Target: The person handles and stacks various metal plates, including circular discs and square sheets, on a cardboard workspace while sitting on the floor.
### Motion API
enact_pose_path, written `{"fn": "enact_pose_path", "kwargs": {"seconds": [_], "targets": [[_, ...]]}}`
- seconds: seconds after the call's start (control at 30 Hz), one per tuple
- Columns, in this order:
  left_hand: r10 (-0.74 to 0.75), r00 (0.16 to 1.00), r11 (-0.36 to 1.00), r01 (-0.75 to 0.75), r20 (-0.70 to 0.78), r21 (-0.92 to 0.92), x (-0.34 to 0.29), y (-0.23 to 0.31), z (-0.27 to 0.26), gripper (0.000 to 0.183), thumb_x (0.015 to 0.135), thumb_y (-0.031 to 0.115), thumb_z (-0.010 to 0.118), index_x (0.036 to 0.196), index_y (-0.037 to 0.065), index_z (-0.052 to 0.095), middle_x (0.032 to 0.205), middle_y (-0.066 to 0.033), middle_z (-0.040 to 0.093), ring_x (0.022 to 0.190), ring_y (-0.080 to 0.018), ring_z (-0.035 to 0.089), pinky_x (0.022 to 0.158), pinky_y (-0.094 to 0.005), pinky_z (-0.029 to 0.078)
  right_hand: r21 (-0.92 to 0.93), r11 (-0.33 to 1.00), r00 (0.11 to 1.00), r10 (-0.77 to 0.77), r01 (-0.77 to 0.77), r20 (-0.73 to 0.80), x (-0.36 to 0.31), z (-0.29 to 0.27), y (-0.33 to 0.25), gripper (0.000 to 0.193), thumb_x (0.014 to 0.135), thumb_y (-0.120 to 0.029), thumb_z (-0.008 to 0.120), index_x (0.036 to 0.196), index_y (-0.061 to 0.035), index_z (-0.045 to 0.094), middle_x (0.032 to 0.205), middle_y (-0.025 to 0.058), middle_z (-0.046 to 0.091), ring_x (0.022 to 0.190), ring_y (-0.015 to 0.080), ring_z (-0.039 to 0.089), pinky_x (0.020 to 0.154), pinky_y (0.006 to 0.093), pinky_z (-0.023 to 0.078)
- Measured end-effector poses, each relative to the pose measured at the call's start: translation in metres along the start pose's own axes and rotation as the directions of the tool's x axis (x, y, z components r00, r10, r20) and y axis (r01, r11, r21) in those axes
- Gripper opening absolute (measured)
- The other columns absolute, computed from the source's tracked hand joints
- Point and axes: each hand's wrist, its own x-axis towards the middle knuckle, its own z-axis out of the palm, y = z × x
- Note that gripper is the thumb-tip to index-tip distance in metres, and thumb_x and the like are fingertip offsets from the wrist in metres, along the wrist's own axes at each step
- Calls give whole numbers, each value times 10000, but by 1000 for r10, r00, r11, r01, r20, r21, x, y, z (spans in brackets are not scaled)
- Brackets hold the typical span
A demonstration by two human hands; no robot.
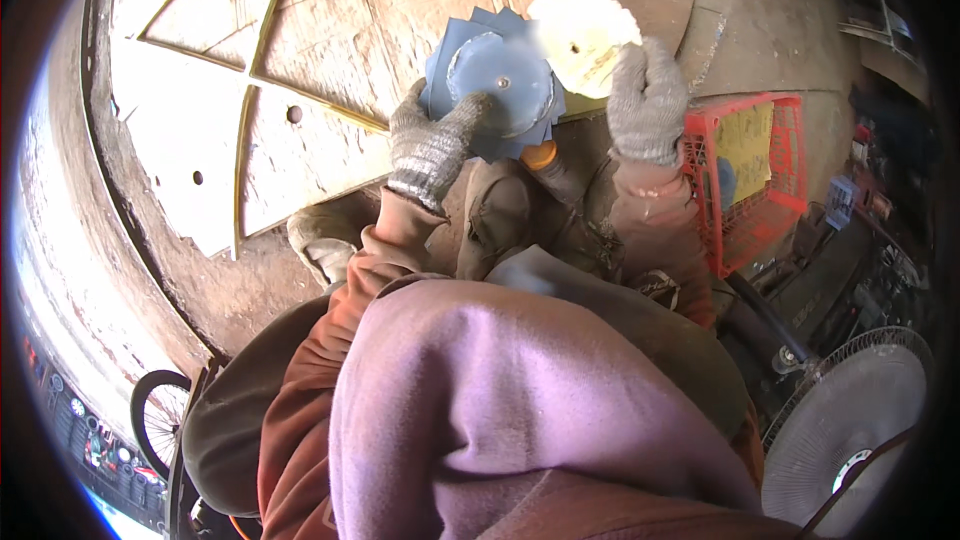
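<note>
My left hand (pixel 437 140), in a grey knit glove, grips the near left edge of a fanned stack of blue-grey square sheets (pixel 436 68). The thumb presses on top. Over the sheets lies a round, see-through bluish disc (pixel 520 95) with a small metal piece at its centre. To the right, my gloved right hand (pixel 648 105) pinches the edge of a pale yellow round disc (pixel 585 40) with a small dark spot near its middle. This disc is tilted up, and its left edge is beside the stack. An orange-capped container (pixel 540 156) shows just below the sheets.
A large worn board (pixel 340 30) with yellow curved strips and several holes covers the left and far floor. The red plastic crate (pixel 712 190) stands by my right forearm, holding something yellow. A round fan (pixel 850 430) is at lower right, a bicycle wheel (pixel 160 420) at lower left.
</note>
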Motion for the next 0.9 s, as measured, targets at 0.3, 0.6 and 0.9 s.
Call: {"fn": "enact_pose_path", "kwargs": {"seconds": [0.3,0.6,0.9], "targets": [[-40,999,997,39,-23,-61,2,-3,4,780,808,279,894,1368,-133,540,1163,-203,726,985,-217,712,853,-333,581,44,999,967,-33,23,254,-18,33,57,248,842,-48,739,1085,-6,717,997,192,717,889,384,719,830,422,579],[-57,998,997,57,2,-48,6,-11,0,927,780,341,910,1426,-154,467,1170,-227,715,1003,-236,711,862,-332,578,55,939,941,337,-339,28,-1,26,110,219,918,-131,737,1105,-17,739,959,160,756,865,258,730,827,370,575],[-34,999,994,36,18,-99,7,-11,2,892,785,341,905,1408,-144,492,1138,-214,728,955,-230,721,818,-335,589,317,941,992,123,-117,2,-4,13,23,260,895,-32,757,1153,-28,720,1053,141,735,945,220,710,868,336,565]]}}
